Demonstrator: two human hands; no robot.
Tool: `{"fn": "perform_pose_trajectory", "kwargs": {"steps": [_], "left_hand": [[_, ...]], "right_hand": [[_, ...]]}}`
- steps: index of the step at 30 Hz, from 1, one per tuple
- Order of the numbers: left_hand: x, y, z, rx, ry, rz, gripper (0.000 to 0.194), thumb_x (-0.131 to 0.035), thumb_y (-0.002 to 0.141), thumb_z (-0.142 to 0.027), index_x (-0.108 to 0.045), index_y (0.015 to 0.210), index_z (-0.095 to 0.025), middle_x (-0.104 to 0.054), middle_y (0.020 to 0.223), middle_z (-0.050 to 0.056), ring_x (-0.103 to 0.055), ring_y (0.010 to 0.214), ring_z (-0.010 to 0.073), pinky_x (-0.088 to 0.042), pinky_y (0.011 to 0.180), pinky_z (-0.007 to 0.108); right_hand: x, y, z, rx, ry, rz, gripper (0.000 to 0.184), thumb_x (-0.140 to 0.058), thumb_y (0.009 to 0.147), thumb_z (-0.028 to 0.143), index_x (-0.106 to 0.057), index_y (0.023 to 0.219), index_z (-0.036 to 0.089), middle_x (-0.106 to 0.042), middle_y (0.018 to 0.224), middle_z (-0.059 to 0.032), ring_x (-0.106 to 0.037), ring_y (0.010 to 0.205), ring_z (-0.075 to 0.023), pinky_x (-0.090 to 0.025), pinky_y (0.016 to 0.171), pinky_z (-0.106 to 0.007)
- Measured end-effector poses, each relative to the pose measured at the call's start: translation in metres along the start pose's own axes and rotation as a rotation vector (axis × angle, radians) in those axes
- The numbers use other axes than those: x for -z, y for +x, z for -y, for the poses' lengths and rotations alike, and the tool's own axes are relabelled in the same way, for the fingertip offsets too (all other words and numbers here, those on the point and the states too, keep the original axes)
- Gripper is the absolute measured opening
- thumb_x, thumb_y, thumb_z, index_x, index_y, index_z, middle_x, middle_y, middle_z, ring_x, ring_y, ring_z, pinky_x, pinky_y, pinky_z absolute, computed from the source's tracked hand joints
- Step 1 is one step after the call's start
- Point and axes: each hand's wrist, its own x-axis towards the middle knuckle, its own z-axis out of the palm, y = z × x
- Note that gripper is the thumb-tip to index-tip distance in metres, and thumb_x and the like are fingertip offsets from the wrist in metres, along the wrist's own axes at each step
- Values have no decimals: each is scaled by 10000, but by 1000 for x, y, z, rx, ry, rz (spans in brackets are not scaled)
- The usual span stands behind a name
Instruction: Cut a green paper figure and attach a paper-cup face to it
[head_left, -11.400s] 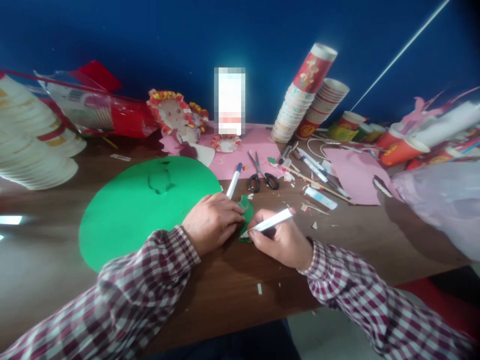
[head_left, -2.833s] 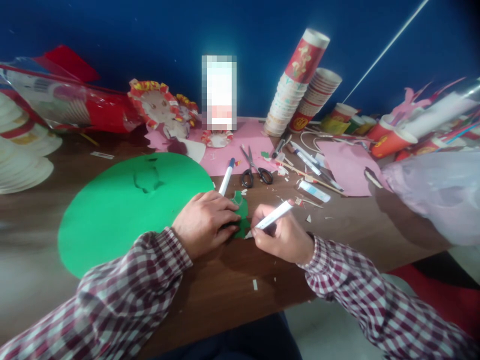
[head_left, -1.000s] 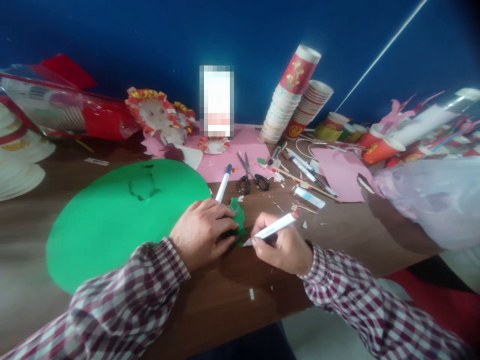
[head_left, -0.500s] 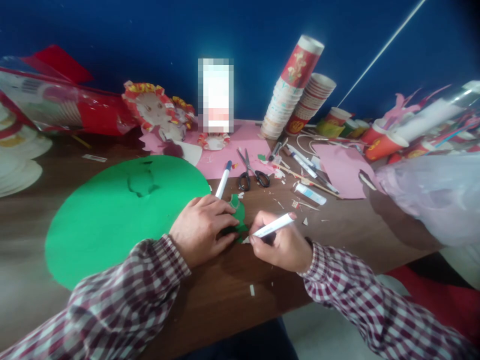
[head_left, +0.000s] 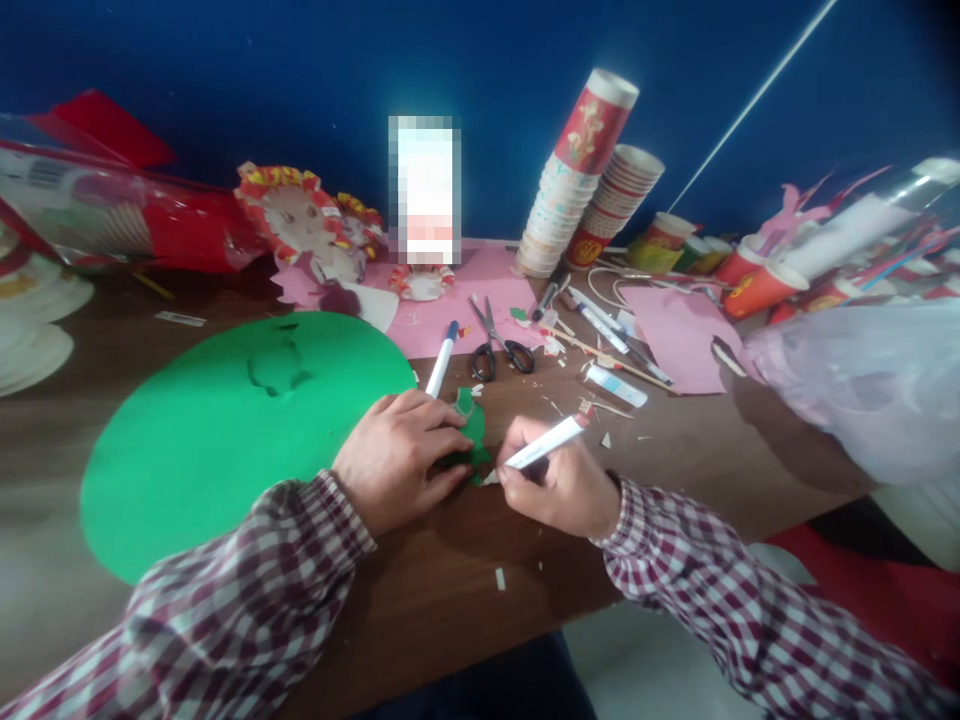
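My left hand [head_left: 401, 458] lies flat on a small green paper cut-out [head_left: 472, 430] and pins it to the brown table [head_left: 450, 580]. My right hand [head_left: 559, 490] is closed round a white marker [head_left: 541, 446], whose tip touches the cut-out's lower right edge. A large green paper circle [head_left: 225, 430] lies just left of my left hand. Most of the cut-out is hidden under my fingers.
A blue-capped marker [head_left: 442, 358] and black scissors [head_left: 495, 345] lie just beyond my hands on pink paper [head_left: 480, 310]. Stacks of paper cups [head_left: 577, 180] stand at the back. Pens, glue and scraps lie right of centre; a plastic bag [head_left: 870, 390] sits far right; paper plates [head_left: 37, 330] far left.
Both hands stay on the cut-out and marker; the marker tip has shifted only slightly along the paper's edge. The view drifted a little.
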Motion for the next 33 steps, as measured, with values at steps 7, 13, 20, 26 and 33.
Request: {"fn": "perform_pose_trajectory", "kwargs": {"steps": [7, 13, 20, 26, 33], "left_hand": [[0, 0, 0, -15, 1, -14, 166, -614, 768, -327, -670, 904, -250, -646, 1027, 34, -541, 956, 240, -413, 784, 416], [-1, 0, 1, -15, 4, -24, 155, -618, 764, -327, -672, 889, -253, -651, 1020, 28, -548, 951, 241, -413, 778, 414], [-1, 0, 1, -18, 3, -24, 159, -617, 765, -321, -673, 899, -254, -651, 1024, 34, -546, 950, 239, -415, 781, 411], [-2, 1, 0, -21, -8, -32, 160, -624, 758, -322, -675, 892, -251, -654, 1018, 28, -551, 938, 240, -423, 785, 420], [-2, 1, 1, -27, -7, -38, 156, -617, 765, -329, -671, 887, -248, -654, 1004, 28, -551, 935, 237, -426, 778, 419]], "right_hand": [[2, 1, 2, 24, -81, -19, 65, -577, 704, 155, -518, 683, 176, -515, 553, 35, -451, 498, -94, -351, 470, -204], [1, 1, -2, -10, -5, -44, 89, -567, 712, 138, -490, 694, 180, -484, 555, 45, -429, 471, -83, -334, 441, -199], [1, 2, -2, 14, -41, -15, 72, -583, 702, 149, -517, 692, 175, -499, 552, 40, -437, 487, -90, -341, 460, -205], [1, 2, -3, -22, 67, -44, 95, -566, 723, 133, -487, 699, 181, -490, 563, 46, -423, 467, -80, -324, 429, -195], [0, 3, -3, 3, 36, -53, 68, -577, 728, 136, -519, 722, 172, -501, 571, 43, -445, 490, -85, -350, 463, -202]]}}
